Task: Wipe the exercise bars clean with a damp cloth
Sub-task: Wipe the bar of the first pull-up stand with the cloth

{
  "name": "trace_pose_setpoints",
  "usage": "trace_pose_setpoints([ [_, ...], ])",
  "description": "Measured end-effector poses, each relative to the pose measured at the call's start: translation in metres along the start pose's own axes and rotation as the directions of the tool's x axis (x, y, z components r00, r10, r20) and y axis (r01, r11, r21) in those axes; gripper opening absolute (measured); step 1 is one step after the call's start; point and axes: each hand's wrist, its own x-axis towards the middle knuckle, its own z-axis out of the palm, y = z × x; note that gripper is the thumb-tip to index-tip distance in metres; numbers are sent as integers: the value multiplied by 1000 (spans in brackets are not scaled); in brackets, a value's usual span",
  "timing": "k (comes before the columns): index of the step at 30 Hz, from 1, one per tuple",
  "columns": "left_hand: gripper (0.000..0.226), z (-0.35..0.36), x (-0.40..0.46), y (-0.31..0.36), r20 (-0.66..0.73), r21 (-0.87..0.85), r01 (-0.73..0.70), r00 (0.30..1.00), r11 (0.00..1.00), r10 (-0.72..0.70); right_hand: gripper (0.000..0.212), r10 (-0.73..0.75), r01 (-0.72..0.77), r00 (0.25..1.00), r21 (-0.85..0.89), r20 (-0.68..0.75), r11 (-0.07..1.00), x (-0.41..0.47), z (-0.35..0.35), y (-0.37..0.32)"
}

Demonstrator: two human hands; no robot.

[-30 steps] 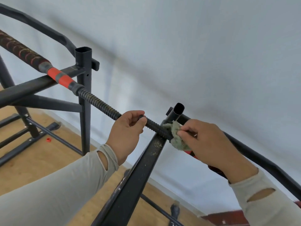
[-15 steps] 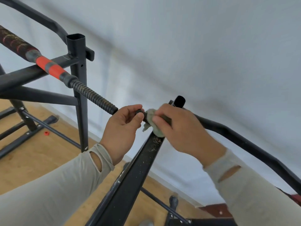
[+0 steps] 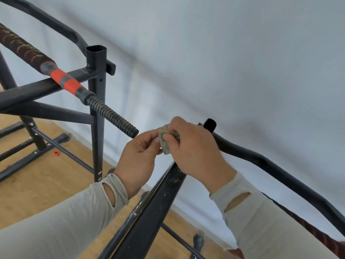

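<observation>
A ribbed black bar (image 3: 112, 116) with an orange-red sleeve (image 3: 65, 82) lies slanted across the black exercise frame, its free end bare just left of my hands. My right hand (image 3: 196, 152) grips a small crumpled green cloth (image 3: 164, 140) over the top of a dusty black rail (image 3: 168, 189). My left hand (image 3: 139, 159) sits just below the bar's end, and its thumb and forefinger pinch the cloth's left edge. Neither hand touches the ribbed bar.
An open-topped black upright post (image 3: 97, 75) stands left of the hands. A curved black bar (image 3: 261, 161) runs down to the right along the grey wall. Floor rails (image 3: 28, 157) and a small red cap (image 3: 56, 153) lie on the wooden floor.
My left hand has let go of the ribbed bar's end and moved onto the cloth. My right hand slid the cloth left off the bar's tip, which now shows bare.
</observation>
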Motion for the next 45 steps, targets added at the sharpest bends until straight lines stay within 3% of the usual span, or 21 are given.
trace_pose_setpoints([
  [3,27,2,1,0,-27,-27,24,999,999,-24,9,22,-32,993,83,117,996,2,-9,9],
  [6,18,3,1,-5,-113,-25,58,992,998,-60,9,-2,2,977,2,214,1000,-21,-36,38],
  [11,19,6,5,-12,-157,2,109,982,994,-107,11,122,-89,937,-112,327,990,-45,-68,61],
  [14,23,9,9,-11,-156,-73,163,972,984,-173,15,86,-60,959,-103,270,993,-37,-55,50],
  [17,33,12,13,-10,-123,-162,220,963,962,-241,24,0,6,996,-72,86,997,-20,-24,22],
  [20,44,12,15,-8,-39,-199,245,966,949,-257,20,12,-10,999,44,-44,999,-6,1,2],
  [25,37,9,17,-2,-144,-124,258,951,958,-275,10,-71,75,985,-19,159,997,-21,-22,22],
  [29,41,12,17,0,-196,-77,266,941,961,-277,15,39,-9,968,-120,249,993,-41,-55,47],
  [36,19,11,12,1,-88,-185,228,965,956,-247,9,249,-260,961,90,119,961,-52,-74,53],
  [41,18,13,11,-3,-128,-152,182,971,971,-202,19,113,-63,962,-197,249,978,-55,-52,37],
  [45,18,12,12,-5,-89,-204,219,966,954,-241,21,-38,69,990,-234,134,970,-36,-25,21],
])
